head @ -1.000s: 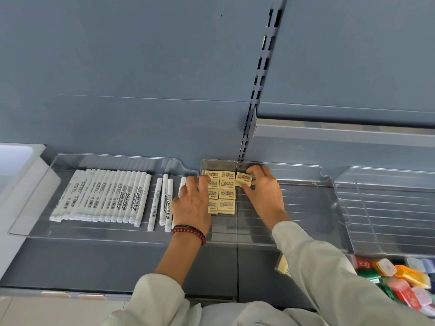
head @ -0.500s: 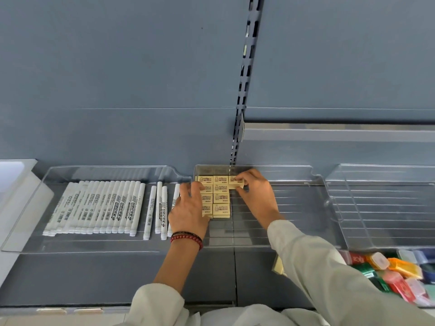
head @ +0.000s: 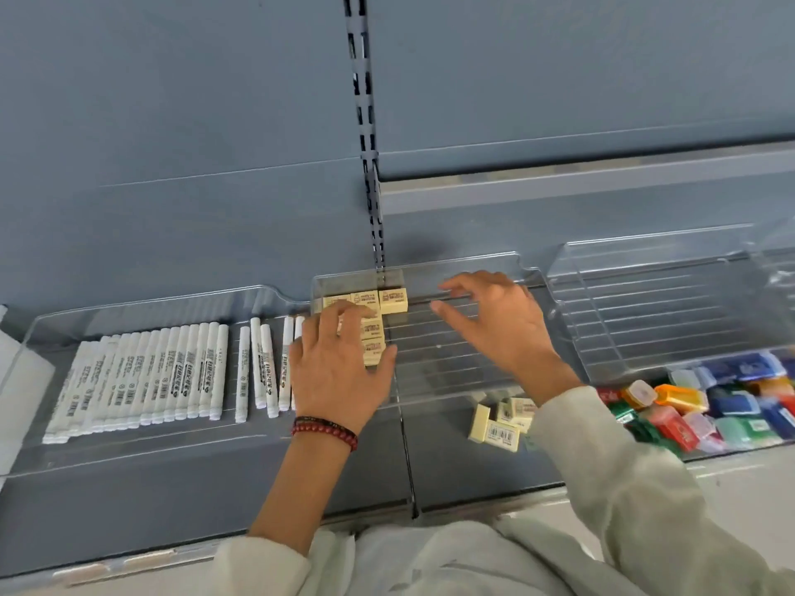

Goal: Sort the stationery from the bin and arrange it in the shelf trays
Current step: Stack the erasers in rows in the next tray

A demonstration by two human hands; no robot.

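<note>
erasers (head: 373,324) lie packed in the back left corner of the middle clear tray (head: 473,372), the newest one (head: 393,300) now sitting alone just beyond the left hand's fingertips. half a second ago the right hand (head: 494,324) was pinching that eraser into the row; now it has let go and pulled off to the right, fingers spread and holding nothing, hovering over bare tray floor. the left hand (head: 340,367) still rests flat on the stack, palm down, gripping nothing, with a beaded bracelet (head: 325,430) on its wrist. white markers (head: 142,380) lie in rows left of that hand. loose erasers (head: 501,419) wait below the right wrist, beside coloured boxes (head: 710,406).
</note>
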